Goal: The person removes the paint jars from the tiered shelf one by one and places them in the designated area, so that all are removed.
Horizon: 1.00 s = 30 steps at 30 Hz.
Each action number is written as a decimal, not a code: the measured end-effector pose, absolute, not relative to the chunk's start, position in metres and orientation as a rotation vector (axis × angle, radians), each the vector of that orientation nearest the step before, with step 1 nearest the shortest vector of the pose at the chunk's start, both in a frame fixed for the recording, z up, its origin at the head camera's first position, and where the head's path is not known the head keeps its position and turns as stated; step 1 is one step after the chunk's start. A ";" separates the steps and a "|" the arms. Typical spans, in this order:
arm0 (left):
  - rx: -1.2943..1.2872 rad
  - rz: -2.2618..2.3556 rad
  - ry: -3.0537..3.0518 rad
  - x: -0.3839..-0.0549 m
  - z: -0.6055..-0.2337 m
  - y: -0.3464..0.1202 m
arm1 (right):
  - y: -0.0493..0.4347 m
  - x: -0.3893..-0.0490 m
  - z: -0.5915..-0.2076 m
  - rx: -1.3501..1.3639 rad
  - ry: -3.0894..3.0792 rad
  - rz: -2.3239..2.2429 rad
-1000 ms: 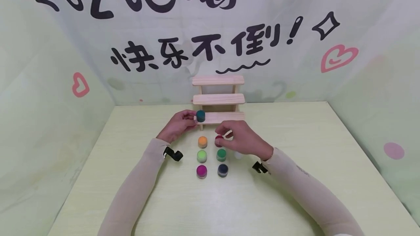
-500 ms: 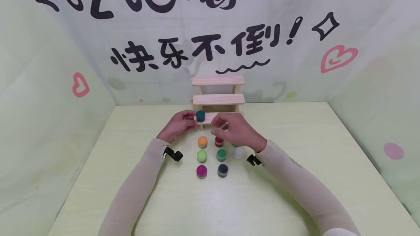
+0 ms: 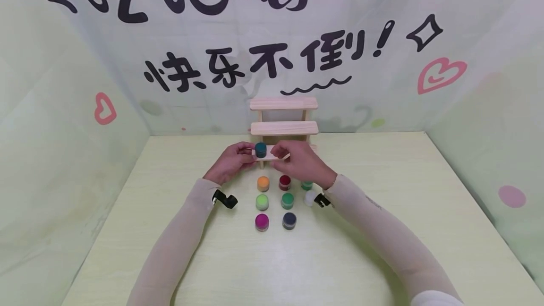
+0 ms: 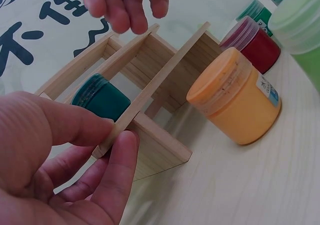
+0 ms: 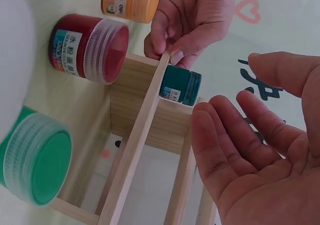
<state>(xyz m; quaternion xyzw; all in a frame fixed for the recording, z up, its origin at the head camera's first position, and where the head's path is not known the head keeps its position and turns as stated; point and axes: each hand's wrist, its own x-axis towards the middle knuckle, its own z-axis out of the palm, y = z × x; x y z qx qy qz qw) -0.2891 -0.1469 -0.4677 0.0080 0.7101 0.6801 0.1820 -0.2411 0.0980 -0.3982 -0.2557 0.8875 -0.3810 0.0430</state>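
Observation:
A small three-tier wooden rack [image 3: 284,128] stands at the back of the table. On the left end of its lowest board sits a dark teal paint jar [image 3: 260,150], upright. My left hand [image 3: 233,160] pinches that end of the board between thumb and fingers [image 4: 125,155], right beside the jar, as the left wrist view shows. Just right of the jar, my right hand [image 3: 299,160] hovers at the lowest board, fingers relaxed and apart. Nothing lies in its palm [image 5: 260,185] in the right wrist view. It hides part of the board's right side.
In front of the rack stand several paint jars: orange [image 3: 263,183], dark red [image 3: 284,182], light green [image 3: 261,202], green [image 3: 287,200], magenta [image 3: 261,222], dark navy [image 3: 289,220] and white [image 3: 310,198]. Another green jar [image 3: 306,185] is beneath my right wrist. A printed cloth [image 3: 195,107] hangs behind.
My right hand has moved from above the dark red jar up and left to the lowest board, uncovering the red, white and farther green jars. My left hand keeps its grip on the board.

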 end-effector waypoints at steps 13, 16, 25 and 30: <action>0.025 1.933 1.992 -0.289 -0.469 -0.147 | 0.082 -0.268 -0.405 -0.677 2.696 -1.160; 0.035 1.940 1.985 -0.289 -0.469 -0.148 | 0.078 -0.273 -0.405 -0.689 2.686 -1.130; 0.045 1.943 1.983 -0.288 -0.470 -0.148 | 0.066 -0.283 -0.411 -0.772 2.690 -1.038; 0.064 1.943 1.988 -0.288 -0.470 -0.148 | 0.062 -0.284 -0.413 -0.792 2.696 -1.012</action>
